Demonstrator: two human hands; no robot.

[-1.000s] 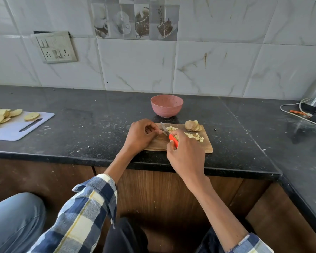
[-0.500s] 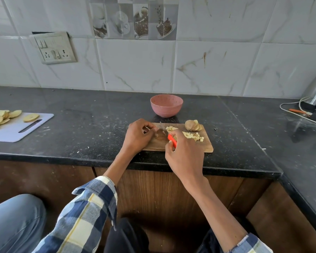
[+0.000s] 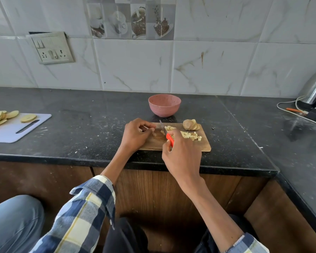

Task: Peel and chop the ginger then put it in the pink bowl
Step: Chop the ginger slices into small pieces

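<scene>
Right hand (image 3: 182, 156) grips the red handle of the knife (image 3: 170, 139), fingers curled round it; the blade points away toward the far edge of the wooden cutting board (image 3: 204, 147). Left hand (image 3: 135, 135) rests on the board's left part, fingers curled and pinching a small pale ginger piece (image 3: 154, 134) just beside the blade. Chopped ginger cubes (image 3: 191, 135) lie in a loose heap right of the knife. A larger ginger chunk (image 3: 190, 124), part sliced, sits at the far right corner of the board. The pink bowl (image 3: 164, 105) stands on the dark desk (image 3: 80, 125) just behind the board; no ginger is visible in it.

Judgement: the ginger is light, firm and fibrous, likely damp on cut faces, so small pieces may slip or scatter. Hold should be by fingertips on the uncut end, knuckles kept clear of the blade. Cubes are best gathered by scooping, not pinching
</scene>
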